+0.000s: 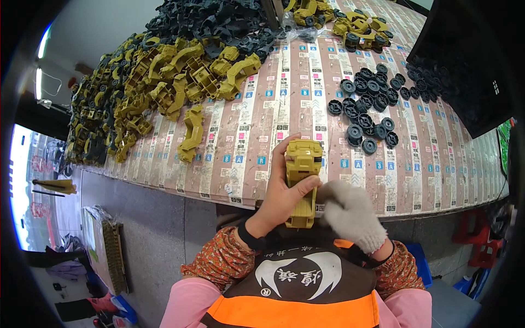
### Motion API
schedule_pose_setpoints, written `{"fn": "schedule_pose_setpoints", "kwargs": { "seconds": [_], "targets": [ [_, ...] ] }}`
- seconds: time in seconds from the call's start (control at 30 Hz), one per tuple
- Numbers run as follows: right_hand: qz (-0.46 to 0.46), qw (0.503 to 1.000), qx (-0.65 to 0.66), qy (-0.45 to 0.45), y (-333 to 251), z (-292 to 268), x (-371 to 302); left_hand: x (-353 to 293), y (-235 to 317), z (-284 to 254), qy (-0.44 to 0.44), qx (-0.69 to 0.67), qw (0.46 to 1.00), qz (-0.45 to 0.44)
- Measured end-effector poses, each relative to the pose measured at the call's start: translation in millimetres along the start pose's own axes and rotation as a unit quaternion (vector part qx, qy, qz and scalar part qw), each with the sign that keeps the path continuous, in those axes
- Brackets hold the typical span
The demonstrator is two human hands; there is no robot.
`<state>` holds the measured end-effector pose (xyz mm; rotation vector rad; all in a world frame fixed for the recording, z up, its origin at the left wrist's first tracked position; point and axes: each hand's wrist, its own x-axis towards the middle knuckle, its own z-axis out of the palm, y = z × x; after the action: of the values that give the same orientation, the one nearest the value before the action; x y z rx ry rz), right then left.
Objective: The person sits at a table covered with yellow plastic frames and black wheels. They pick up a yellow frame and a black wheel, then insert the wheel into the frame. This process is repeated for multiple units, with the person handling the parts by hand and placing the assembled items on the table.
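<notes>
My bare left hand (281,194) is wrapped round a yellow plastic toy truck body (303,164), its thumb lying across the middle. The truck is held lengthwise over the table's front edge, cab end away from me. At the truck's right side, my right hand (351,212) wears a whitish knit glove. Its fingers are curled in toward the truck and partly blurred; whatever they pinch is hidden. Beyond the truck, to the right, lies a group of loose black toy wheels (365,101). A single yellow truck part (191,134) rests on the table to the left.
The table (246,169) is covered with printed, striped sheeting. Yellow truck parts (180,76) are heaped at the left, with dark plastic parts (219,24) behind. Wheeled yellow trucks (363,30) stand at the back. More black wheels (429,76) spill from a dark container (465,65) at right.
</notes>
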<state>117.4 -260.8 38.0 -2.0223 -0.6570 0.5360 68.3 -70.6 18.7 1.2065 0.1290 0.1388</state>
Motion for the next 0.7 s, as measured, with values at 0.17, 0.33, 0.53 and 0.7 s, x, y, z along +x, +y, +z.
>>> {"fn": "schedule_pose_setpoints", "kwargs": {
  "seconds": [0.17, 0.33, 0.53, 0.7],
  "targets": [
    [-0.051, 0.980, 0.153, 0.115, -12.9, -30.6, 10.2, 6.0, 10.9, -17.1, -0.175, 0.230, 0.954, -0.077],
    [-0.024, 0.983, 0.174, -0.049, 5.0, -40.1, 4.1, 8.3, 20.6, -20.2, -0.209, 0.081, 0.955, -0.192],
    [0.151, 0.906, 0.389, 0.065, 17.5, -46.7, -16.2, 3.2, 22.6, -32.6, -0.145, -0.264, 0.928, -0.219],
    [0.168, 0.918, 0.351, 0.074, 8.9, -23.7, -21.6, 5.0, -9.6, -30.4, -0.113, -0.282, 0.944, -0.130]
  ]
}}
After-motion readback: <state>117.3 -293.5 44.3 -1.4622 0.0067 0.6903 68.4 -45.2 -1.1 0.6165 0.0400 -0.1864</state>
